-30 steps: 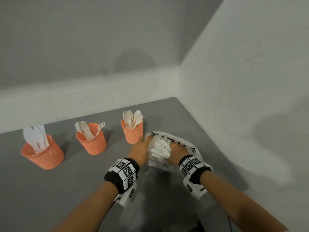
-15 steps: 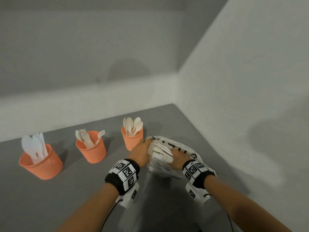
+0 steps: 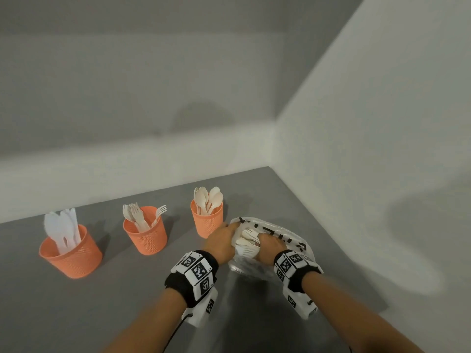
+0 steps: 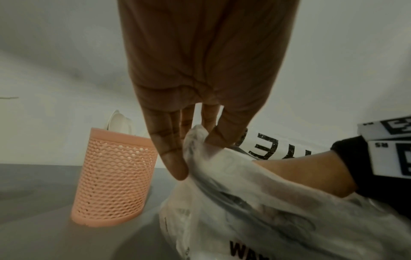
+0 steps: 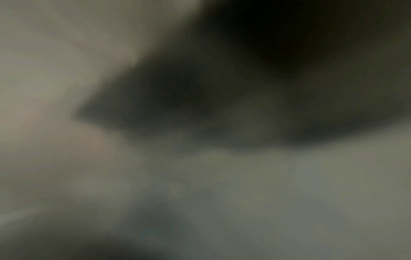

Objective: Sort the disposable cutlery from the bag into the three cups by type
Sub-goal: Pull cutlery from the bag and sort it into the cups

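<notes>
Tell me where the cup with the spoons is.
In the head view, the spoon cup stands rightmost of three orange cups on the grey table, just left of the plastic bag, beside the left hand.

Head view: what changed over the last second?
Little. The right hand has pushed deeper into the bag, covering more of the cutlery bunched at its mouth. The left hand keeps pinching the bag's rim. The three cups and their contents have not moved; the apparent shift is the camera's.
</notes>
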